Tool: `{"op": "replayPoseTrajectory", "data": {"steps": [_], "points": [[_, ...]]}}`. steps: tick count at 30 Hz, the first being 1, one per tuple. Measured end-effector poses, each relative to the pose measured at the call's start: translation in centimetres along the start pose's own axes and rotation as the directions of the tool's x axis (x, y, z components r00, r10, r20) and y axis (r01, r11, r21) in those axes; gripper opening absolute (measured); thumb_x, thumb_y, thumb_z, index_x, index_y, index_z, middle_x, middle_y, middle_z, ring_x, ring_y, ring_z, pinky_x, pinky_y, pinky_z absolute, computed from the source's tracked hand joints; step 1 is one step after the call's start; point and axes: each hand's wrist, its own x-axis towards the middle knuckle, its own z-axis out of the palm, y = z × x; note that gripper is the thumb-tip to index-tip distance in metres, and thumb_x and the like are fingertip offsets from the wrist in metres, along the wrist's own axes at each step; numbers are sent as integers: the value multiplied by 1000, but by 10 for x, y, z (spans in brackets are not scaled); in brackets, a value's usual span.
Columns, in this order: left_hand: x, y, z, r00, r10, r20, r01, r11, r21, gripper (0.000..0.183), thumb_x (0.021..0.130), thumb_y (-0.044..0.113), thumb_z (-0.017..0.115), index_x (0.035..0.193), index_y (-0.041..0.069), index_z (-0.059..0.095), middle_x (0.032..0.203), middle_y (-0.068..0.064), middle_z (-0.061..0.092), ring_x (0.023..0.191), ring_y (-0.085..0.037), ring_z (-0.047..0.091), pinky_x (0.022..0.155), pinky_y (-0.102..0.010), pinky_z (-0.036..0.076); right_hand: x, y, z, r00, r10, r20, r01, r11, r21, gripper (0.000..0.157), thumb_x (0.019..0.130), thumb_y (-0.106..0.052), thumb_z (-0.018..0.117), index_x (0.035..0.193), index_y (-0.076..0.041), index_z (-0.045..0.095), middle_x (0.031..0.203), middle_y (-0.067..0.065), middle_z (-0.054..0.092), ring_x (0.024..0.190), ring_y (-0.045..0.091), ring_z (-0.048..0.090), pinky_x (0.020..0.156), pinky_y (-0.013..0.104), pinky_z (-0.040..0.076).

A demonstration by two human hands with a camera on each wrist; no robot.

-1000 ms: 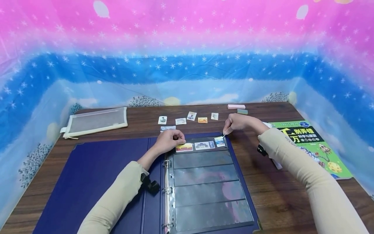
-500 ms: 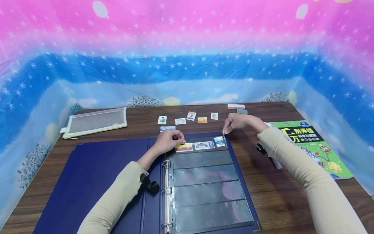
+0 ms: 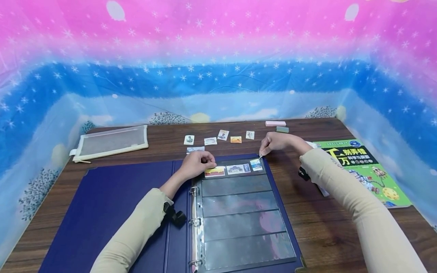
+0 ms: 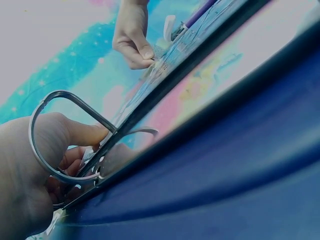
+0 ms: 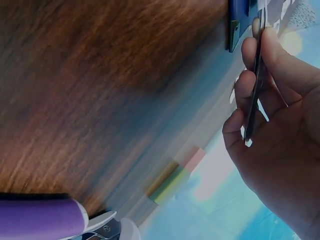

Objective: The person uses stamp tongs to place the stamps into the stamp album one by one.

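An open dark blue binder (image 3: 129,212) holds a black pocket page (image 3: 239,204) on metal rings. Three stamps sit along its top strip: a red-yellow stamp (image 3: 215,171), a building stamp (image 3: 238,169) and a small blue-white stamp (image 3: 256,165). My left hand (image 3: 198,164) grips the page's top left corner, thumb above and fingers partly hidden below, as the left wrist view shows. At the top right corner, my right hand (image 3: 273,143) pinches slim metal tweezers (image 5: 255,95); their tips are at the blue-white stamp's upper edge. Whether they grip it I cannot tell.
Several loose stamps (image 3: 223,135) lie beyond the binder. A mesh zip pouch (image 3: 112,142) is at back left. Pink (image 3: 275,124) and green blocks (image 3: 282,129) lie at back right, near a green book (image 3: 372,174). A purple rounded object (image 5: 40,220) shows in the right wrist view.
The tweezers' tips have shifted slightly left and up around the blue-white stamp, and their angle has changed. My left hand keeps its place on the page.
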Motion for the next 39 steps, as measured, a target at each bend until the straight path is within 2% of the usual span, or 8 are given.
{"op": "replayPoseTrajectory", "data": {"steps": [3,11,19,25,29,30,35,39], "points": [[0,0,0,1000,-3,1,3,1000,-1,8,85,21,68,79,15,67,72,-1,60,63,-13,48,65,-26,38,1,-2,1,999,21,-25,-21,999,-24,17,85,-23,66,90,-11,76,97,7,72,88,16,66,82,34,52],[0,1,0,1000,-16,4,16,1000,1,8,85,21,68,79,16,67,72,0,60,64,-13,49,65,-26,38,2,-12,4,986,148,-73,-154,984,-93,12,85,-12,66,91,-7,76,102,11,71,93,20,66,87,37,51],[-1,3,-2,1000,-25,7,25,1000,-1,8,85,22,68,80,15,67,73,-1,61,64,-13,49,65,-26,38,-2,-12,4,989,136,-64,-141,987,-74,17,87,-12,64,99,-6,73,107,14,69,104,27,63,91,41,49],[-1,4,0,1000,-14,-22,16,998,58,8,82,24,71,83,16,69,85,-1,62,73,-13,52,70,-27,40,-13,0,7,974,114,-194,-124,992,-36,21,89,-17,62,106,-9,71,112,14,68,107,29,62,94,45,47],[-2,4,2,1000,-3,-26,5,996,90,9,82,24,71,84,15,70,88,-2,62,78,-15,55,72,-29,41,-19,7,14,928,157,-337,-155,987,31,23,91,-20,59,108,-9,70,115,14,67,109,30,61,96,46,45],[-2,5,2,1000,-1,-22,3,995,100,10,82,24,71,84,15,70,88,-2,62,79,-15,55,73,-29,42,-19,8,16,911,171,-375,-162,985,55,23,91,-20,59,109,-9,70,115,15,67,102,30,62,94,45,46],[-2,9,-5,998,35,44,-43,983,176,11,85,22,67,90,13,70,91,-4,63,80,-15,57,74,-30,45,-15,5,27,818,234,-526,-192,972,134,26,93,-21,57,110,-6,69,111,18,68,93,29,63,82,37,48],[-8,18,-14,988,82,129,-115,955,275,14,87,19,65,98,11,70,97,-4,64,83,-17,59,75,-33,48,-10,4,34,741,306,-598,-216,952,219,30,94,-24,56,114,-4,66,114,20,66,101,31,62,85,40,48]]}}
